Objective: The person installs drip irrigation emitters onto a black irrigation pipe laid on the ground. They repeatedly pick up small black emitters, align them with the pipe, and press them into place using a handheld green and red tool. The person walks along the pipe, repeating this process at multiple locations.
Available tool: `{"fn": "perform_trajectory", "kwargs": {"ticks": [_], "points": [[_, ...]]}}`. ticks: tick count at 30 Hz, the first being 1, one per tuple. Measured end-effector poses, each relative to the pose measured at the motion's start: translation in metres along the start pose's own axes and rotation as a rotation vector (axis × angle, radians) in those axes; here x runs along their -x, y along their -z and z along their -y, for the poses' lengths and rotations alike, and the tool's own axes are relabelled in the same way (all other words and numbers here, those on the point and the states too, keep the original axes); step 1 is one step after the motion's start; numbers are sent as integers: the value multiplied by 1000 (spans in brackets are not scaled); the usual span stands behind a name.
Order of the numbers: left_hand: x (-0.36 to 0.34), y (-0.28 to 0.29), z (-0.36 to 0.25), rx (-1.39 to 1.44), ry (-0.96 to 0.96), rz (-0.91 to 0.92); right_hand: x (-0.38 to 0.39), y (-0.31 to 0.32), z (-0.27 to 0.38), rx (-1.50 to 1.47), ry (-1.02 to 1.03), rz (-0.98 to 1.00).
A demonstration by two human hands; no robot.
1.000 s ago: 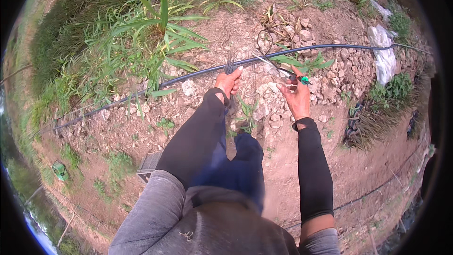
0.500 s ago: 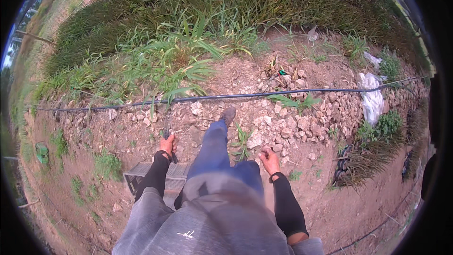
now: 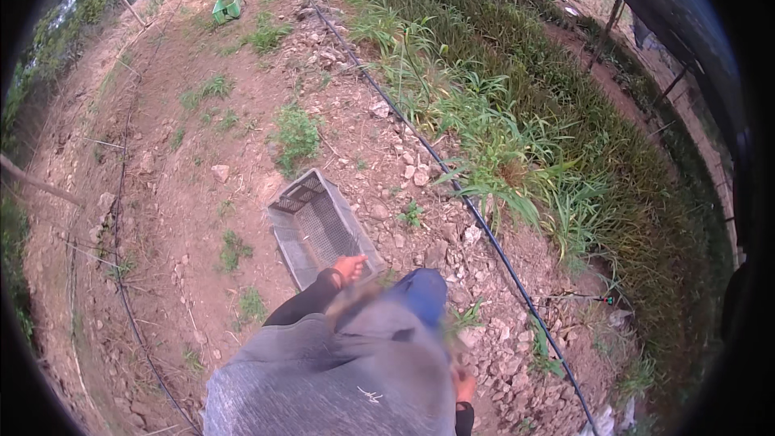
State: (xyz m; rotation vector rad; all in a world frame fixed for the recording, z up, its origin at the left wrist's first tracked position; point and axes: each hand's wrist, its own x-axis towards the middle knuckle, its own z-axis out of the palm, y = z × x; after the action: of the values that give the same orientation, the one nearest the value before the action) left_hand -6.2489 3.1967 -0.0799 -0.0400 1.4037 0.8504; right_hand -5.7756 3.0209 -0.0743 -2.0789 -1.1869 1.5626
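Observation:
A grey plastic crate with mesh sides lies on the bare soil ahead of me and a little left. At its near right end is my left hand, fingers closed. A smeared brown shape shows just below that hand, but I cannot make out what it grips. My right hand hangs low beside my right hip, partly hidden by my grey shirt; its fingers are too blurred to read. My blue trouser leg is bent forward between the two hands.
A black hose runs diagonally over stony ground at my right. Beyond it grows a dense band of grassy plants. Thinner dark tubing lies at left. A green container stands far ahead; small weeds dot the soil.
My view has swung left, so the crate, formerly under my left arm, now lies ahead. My left hand has come to the crate's near end; my right hand has dropped back beside my hip.

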Motion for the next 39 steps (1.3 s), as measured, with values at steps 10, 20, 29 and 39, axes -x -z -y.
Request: {"fn": "perform_trajectory", "kwargs": {"ticks": [10, 20, 29, 39], "points": [[47, 0, -60, 419, 2, 351, -73, -87, 245, 94, 373, 46], [44, 17, -71, 272, -152, 385, -66, -256, 444, 361, 498, 464], [-1, -16, -172, 323, -160, 432, -186, -251, 491, -75, 176, 678], [-37, -104, -321, 431, -192, 247, -281, -200, 658, -265, 183, 787]]}}
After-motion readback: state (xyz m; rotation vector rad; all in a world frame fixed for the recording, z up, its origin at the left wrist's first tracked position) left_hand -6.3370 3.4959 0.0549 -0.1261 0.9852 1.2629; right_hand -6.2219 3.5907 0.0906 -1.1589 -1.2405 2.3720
